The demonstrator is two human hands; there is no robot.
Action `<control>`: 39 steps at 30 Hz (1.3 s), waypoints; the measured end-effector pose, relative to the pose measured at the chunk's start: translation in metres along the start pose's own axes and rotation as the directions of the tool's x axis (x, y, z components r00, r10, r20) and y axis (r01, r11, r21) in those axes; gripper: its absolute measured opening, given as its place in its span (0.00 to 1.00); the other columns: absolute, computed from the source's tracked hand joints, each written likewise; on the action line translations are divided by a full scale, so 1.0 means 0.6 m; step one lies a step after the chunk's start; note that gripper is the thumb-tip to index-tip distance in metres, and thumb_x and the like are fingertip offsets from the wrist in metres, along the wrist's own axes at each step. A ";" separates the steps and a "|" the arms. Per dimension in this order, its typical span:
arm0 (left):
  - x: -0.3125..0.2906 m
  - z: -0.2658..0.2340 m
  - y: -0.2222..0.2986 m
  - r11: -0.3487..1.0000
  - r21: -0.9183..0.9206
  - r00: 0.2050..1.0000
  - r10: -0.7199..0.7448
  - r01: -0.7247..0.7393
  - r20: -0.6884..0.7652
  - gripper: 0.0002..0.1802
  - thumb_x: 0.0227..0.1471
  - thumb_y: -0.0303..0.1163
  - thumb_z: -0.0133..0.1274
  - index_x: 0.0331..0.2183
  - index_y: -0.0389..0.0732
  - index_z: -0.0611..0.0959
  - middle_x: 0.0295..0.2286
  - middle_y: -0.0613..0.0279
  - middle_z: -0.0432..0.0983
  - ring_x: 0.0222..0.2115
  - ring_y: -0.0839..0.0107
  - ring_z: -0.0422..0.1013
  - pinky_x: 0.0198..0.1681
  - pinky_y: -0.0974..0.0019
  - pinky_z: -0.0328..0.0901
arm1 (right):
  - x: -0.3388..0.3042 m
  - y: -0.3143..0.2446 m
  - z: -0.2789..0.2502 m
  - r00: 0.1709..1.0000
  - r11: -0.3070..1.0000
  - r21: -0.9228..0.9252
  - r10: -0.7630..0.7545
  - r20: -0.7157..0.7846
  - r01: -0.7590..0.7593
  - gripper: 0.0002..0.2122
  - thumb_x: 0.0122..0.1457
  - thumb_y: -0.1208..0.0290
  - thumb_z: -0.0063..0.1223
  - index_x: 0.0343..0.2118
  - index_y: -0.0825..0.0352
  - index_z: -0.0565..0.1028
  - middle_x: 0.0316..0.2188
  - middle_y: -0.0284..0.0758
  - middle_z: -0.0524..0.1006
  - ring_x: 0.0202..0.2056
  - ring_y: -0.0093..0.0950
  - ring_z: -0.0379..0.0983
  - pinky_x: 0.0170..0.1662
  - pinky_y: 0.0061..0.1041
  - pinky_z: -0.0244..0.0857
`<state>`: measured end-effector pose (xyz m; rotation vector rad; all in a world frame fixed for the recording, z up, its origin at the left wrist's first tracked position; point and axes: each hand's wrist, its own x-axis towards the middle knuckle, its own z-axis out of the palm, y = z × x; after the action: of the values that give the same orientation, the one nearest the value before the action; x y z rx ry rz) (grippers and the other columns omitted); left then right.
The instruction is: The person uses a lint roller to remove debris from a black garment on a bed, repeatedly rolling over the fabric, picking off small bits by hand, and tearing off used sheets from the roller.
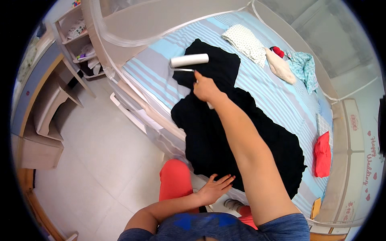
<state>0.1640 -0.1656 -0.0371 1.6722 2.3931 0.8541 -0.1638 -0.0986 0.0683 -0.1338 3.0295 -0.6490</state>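
Observation:
A black garment (217, 132) lies spread on the striped bed, its narrower upper part toward the far left. My right hand (206, 87) is closed round the handle of a lint roller (189, 60), arm stretched far forward. The white roll rests on or just above the garment's upper end; which of the two I cannot tell. My left hand (215, 189) lies with its fingers spread on the garment's near edge, at the bed's side. Part of the garment is hidden under my right forearm.
The bed (173, 40) has net walls around it. Toward its far right lie a dotted white pillow (245, 40), a beige cloth (279, 66) and a teal printed cloth (303, 68). A red cloth (322, 154) is at the right. A desk (40, 92) and shelves (74, 36) stand left.

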 end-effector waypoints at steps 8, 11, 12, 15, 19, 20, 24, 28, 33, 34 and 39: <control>0.011 -0.130 -0.077 0.478 -0.866 0.833 -0.532 0.146 -0.153 0.09 0.43 0.19 0.49 0.31 0.36 0.79 0.28 0.54 0.75 0.32 0.57 0.74 0.34 0.60 0.69 | -0.181 -0.010 -0.159 0.941 0.954 0.185 -0.178 -0.288 0.237 0.25 0.61 0.70 0.46 0.62 0.60 0.59 0.36 0.53 0.76 0.37 0.48 0.75 0.44 0.33 0.66; 0.027 -0.206 -0.207 0.774 -0.486 0.389 -0.627 0.405 -0.675 0.10 0.48 0.25 0.53 0.35 0.34 0.76 0.33 0.49 0.72 0.38 0.51 0.69 0.43 0.56 0.64 | -0.386 0.053 -0.184 0.971 0.980 0.167 -0.071 -0.230 0.112 0.27 0.60 0.76 0.46 0.63 0.63 0.57 0.30 0.49 0.76 0.29 0.44 0.75 0.37 0.30 0.67; 0.032 -0.217 -0.257 0.753 -0.291 0.288 -0.534 0.591 -0.795 0.19 0.50 0.33 0.56 0.41 0.33 0.74 0.38 0.46 0.71 0.42 0.48 0.66 0.47 0.52 0.61 | -0.455 0.073 -0.176 0.976 0.982 0.173 -0.044 -0.214 0.082 0.28 0.59 0.77 0.46 0.63 0.64 0.57 0.29 0.49 0.76 0.28 0.43 0.75 0.36 0.30 0.67; 0.069 -0.263 -0.310 0.610 -0.083 0.404 -0.614 0.788 -0.678 0.29 0.52 0.47 0.55 0.44 0.31 0.72 0.42 0.41 0.70 0.45 0.44 0.65 0.47 0.49 0.61 | -0.636 0.133 -0.093 0.980 0.990 0.109 0.106 -0.167 -0.088 0.29 0.58 0.79 0.46 0.64 0.63 0.56 0.29 0.54 0.76 0.29 0.46 0.77 0.36 0.35 0.70; 0.100 -0.256 -0.348 0.614 0.084 0.563 -0.649 0.785 -0.512 0.17 0.55 0.43 0.51 0.34 0.37 0.74 0.32 0.47 0.76 0.34 0.49 0.73 0.36 0.48 0.65 | -0.595 0.165 -0.022 0.962 0.960 0.130 0.261 -0.079 -0.250 0.30 0.58 0.76 0.44 0.64 0.59 0.54 0.23 0.58 0.74 0.27 0.53 0.75 0.31 0.47 0.68; 0.093 -0.248 -0.355 0.590 0.107 0.551 -0.652 0.800 -0.521 0.15 0.56 0.41 0.49 0.32 0.38 0.74 0.28 0.48 0.77 0.30 0.49 0.75 0.33 0.48 0.66 | -0.527 0.160 -0.029 0.968 0.968 0.093 0.240 -0.079 -0.232 0.29 0.58 0.76 0.44 0.64 0.60 0.54 0.20 0.57 0.73 0.25 0.54 0.73 0.29 0.47 0.67; 0.050 -0.254 -0.358 0.557 0.091 0.491 -0.630 0.826 -0.601 0.12 0.58 0.39 0.47 0.32 0.39 0.75 0.26 0.48 0.77 0.29 0.46 0.74 0.32 0.49 0.66 | -0.281 0.214 -0.027 0.931 0.932 -0.007 0.362 -0.048 -0.362 0.27 0.59 0.71 0.42 0.63 0.60 0.55 0.37 0.57 0.75 0.39 0.52 0.74 0.45 0.48 0.66; 0.026 -0.284 -0.343 0.455 0.148 0.456 -0.702 0.878 -0.547 0.10 0.56 0.36 0.48 0.33 0.39 0.75 0.29 0.48 0.77 0.31 0.49 0.74 0.37 0.49 0.64 | -0.168 0.221 -0.119 0.952 0.948 0.139 0.297 -0.074 -0.285 0.24 0.60 0.67 0.43 0.61 0.63 0.61 0.48 0.56 0.72 0.50 0.50 0.69 0.54 0.40 0.62; 0.052 -0.308 -0.300 0.338 0.375 0.501 -0.661 0.863 -0.558 0.08 0.51 0.30 0.51 0.36 0.40 0.75 0.40 0.49 0.74 0.43 0.56 0.71 0.44 0.49 0.61 | -0.289 0.192 -0.222 0.899 0.891 0.430 0.303 -0.317 -0.149 0.25 0.61 0.68 0.45 0.62 0.64 0.60 0.48 0.54 0.72 0.47 0.45 0.71 0.51 0.34 0.63; 0.079 -0.298 -0.297 0.549 0.365 0.639 -0.470 0.752 -0.609 0.12 0.50 0.29 0.52 0.39 0.39 0.76 0.43 0.50 0.72 0.47 0.57 0.68 0.47 0.49 0.60 | -0.355 0.187 -0.238 0.888 0.886 0.434 0.324 -0.326 -0.164 0.25 0.61 0.69 0.45 0.62 0.63 0.59 0.48 0.53 0.73 0.46 0.43 0.72 0.50 0.33 0.64; 0.163 -0.225 -0.284 0.864 0.351 0.896 -0.218 0.361 -0.386 0.25 0.55 0.40 0.49 0.53 0.42 0.72 0.55 0.54 0.65 0.59 0.58 0.57 0.61 0.49 0.47 | -0.671 0.214 -0.133 0.881 0.990 0.101 0.130 -0.455 -0.094 0.26 0.61 0.74 0.45 0.64 0.61 0.58 0.47 0.53 0.74 0.43 0.41 0.77 0.48 0.33 0.68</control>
<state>-0.0691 -0.1715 0.0141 1.2812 3.1487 0.6508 0.2229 0.0879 0.0967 0.2348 3.4161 -0.8983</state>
